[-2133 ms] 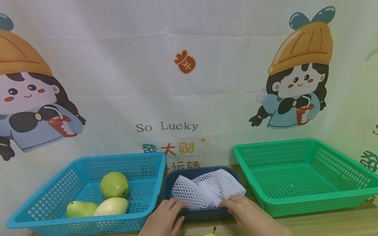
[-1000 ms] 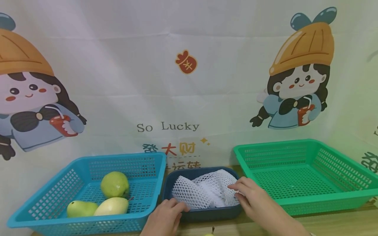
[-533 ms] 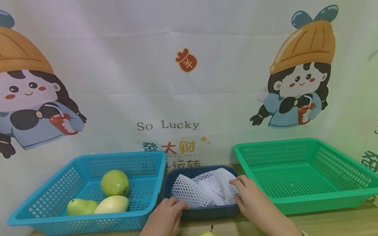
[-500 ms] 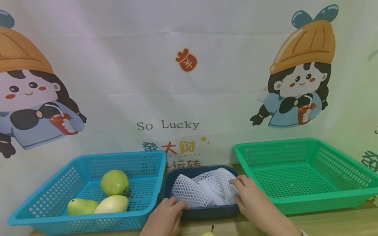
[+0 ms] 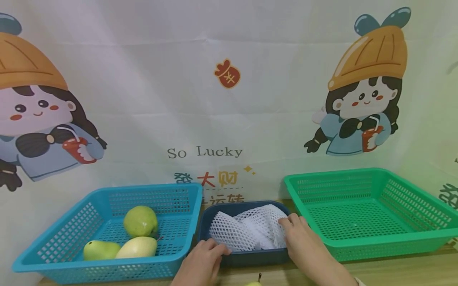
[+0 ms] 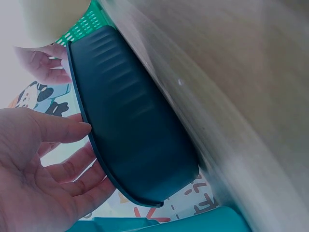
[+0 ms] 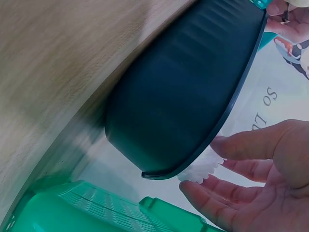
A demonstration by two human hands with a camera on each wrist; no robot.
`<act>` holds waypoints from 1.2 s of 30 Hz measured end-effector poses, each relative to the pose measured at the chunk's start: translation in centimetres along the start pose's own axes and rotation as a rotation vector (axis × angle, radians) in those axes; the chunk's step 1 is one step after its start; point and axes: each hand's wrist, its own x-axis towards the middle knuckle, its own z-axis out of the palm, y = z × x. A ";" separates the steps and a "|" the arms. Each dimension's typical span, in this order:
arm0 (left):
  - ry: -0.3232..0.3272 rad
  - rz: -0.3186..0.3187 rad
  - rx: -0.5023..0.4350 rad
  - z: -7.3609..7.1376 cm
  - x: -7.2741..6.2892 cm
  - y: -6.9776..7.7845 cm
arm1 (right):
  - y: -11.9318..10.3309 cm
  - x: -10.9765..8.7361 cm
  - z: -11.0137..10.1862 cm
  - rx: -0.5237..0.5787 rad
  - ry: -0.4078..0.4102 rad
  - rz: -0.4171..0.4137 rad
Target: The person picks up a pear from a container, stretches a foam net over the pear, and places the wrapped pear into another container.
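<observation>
A dark blue plastic tub (image 5: 254, 259) stands at the middle, with white foam net sleeves (image 5: 262, 226) bunched inside it. My left hand (image 5: 201, 258) holds the tub's near-left rim; the left wrist view has its thumb (image 6: 72, 129) against the outer side and the other fingers over the rim. At the right end, my right hand (image 5: 304, 244) pinches the edge of the foam net, and a bit of foam (image 7: 202, 166) shows between thumb and fingers in the right wrist view. The top of a pear (image 5: 254, 283) with its stem peeks in at the bottom edge.
To the left, a blue basket (image 5: 96, 274) carries a round green pear (image 5: 140, 221), a longer green pear (image 5: 101, 251) and a pale yellow fruit (image 5: 138, 248). A green basket (image 5: 386, 246) sits to the right. Behind them hangs a printed cloth (image 5: 268, 99).
My right hand has left the tub's near rim, shifted right and up to the foam net's right edge, and its fingers have closed there. The left hand stays at the rim.
</observation>
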 end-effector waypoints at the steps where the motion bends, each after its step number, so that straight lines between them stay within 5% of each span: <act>1: -0.001 0.000 0.001 0.0 0.0 0.0 | 0.0 0.0 0.0 -0.003 0.005 0.000; 14: -0.016 0.000 0.011 0.1 0.1 0.0 | 0.3 0.1 0.1 -0.038 0.121 -0.006; 30: -0.047 -0.028 -0.005 -0.1 0.2 0.0 | 0.9 0.6 -1.0 0.114 0.304 -0.017; 36: -0.055 -0.034 -0.007 -0.3 0.2 0.2 | 1.0 0.6 -1.9 0.145 0.301 0.013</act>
